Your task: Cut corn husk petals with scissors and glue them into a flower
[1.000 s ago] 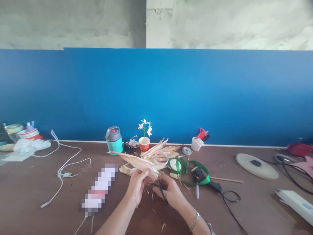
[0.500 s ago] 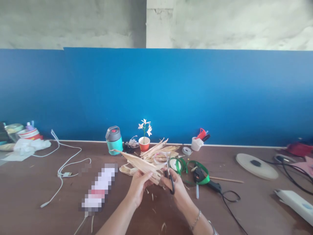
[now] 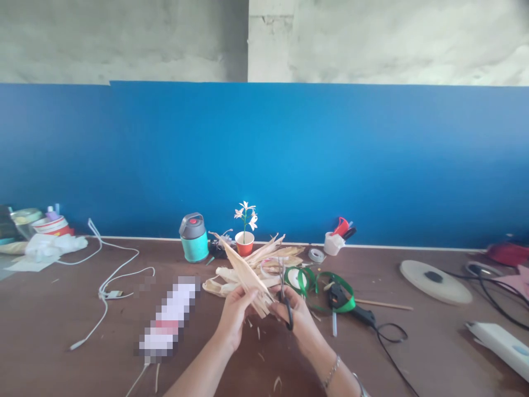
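Note:
A pale dried corn husk (image 3: 243, 270) is pinched in my left hand (image 3: 235, 314), its pointed tip slanting up and to the left. My right hand (image 3: 300, 320) grips a pair of scissors (image 3: 288, 309), with the blades pointing away from me. The right fingertips are close to the husk's cut lower end; whether they touch it I cannot tell. Behind both hands lies a heap of more husks (image 3: 268, 253). Small scraps (image 3: 259, 333) are scattered on the table below the hands.
Behind the heap stand a paper cup with white flowers (image 3: 244, 245) and a teal flask (image 3: 195, 242). To the right are green ribbon (image 3: 306, 278), a tape roll (image 3: 316, 255), a glue gun (image 3: 341, 298) with its cord, and a white cup of tools (image 3: 333, 243). White cables (image 3: 103, 286) lie left.
The held husk has turned more upright, its tip swinging up and to the right. The scissors stay in my right hand, which has barely moved.

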The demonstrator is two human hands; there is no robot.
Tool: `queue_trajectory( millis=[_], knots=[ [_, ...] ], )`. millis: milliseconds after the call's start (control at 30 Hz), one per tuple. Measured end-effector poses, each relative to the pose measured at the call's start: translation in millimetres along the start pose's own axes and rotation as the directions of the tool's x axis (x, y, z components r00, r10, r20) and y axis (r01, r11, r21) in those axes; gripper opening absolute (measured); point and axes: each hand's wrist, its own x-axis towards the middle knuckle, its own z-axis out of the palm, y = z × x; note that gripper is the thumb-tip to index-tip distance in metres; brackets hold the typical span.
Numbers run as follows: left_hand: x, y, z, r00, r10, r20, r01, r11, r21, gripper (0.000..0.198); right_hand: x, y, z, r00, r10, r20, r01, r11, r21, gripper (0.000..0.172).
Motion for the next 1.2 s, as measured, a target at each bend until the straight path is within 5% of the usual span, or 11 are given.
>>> queue_trajectory(
  millis=[200,500,733,1033,1200],
  knots=[
    [12.7,4.5,-13.4,0.970,0.105,-0.220,-0.130,0.986,-0.101,0.027,5.2,8.5,-5.4,0.999,0.047,-0.008,-0.047,0.997,-0.061,0.037],
    [11.3,9.3,-11.6,0.970,0.150,-0.189,-0.160,0.986,-0.043,0.030,13.4,20.3,-11.4,0.991,-0.120,-0.057,0.102,0.964,-0.245,0.039],
    [6.3,8.7,-4.9,0.970,0.163,-0.182,-0.155,0.986,0.060,0.024,-0.8,3.0,4.6,0.998,0.041,0.037,-0.037,0.993,-0.109,0.046],
    [2.5,-1.5,4.5,0.996,0.052,-0.067,-0.040,0.984,0.172,0.033,-3.1,3.3,7.0,1.000,-0.009,-0.022,0.009,1.000,0.021,0.047],
    [2.0,-6.1,1.9,0.987,0.117,-0.106,-0.091,0.971,0.223,0.028,-2.2,1.5,6.9,1.000,-0.020,0.010,0.020,1.000,0.001,0.043]
  ],
)
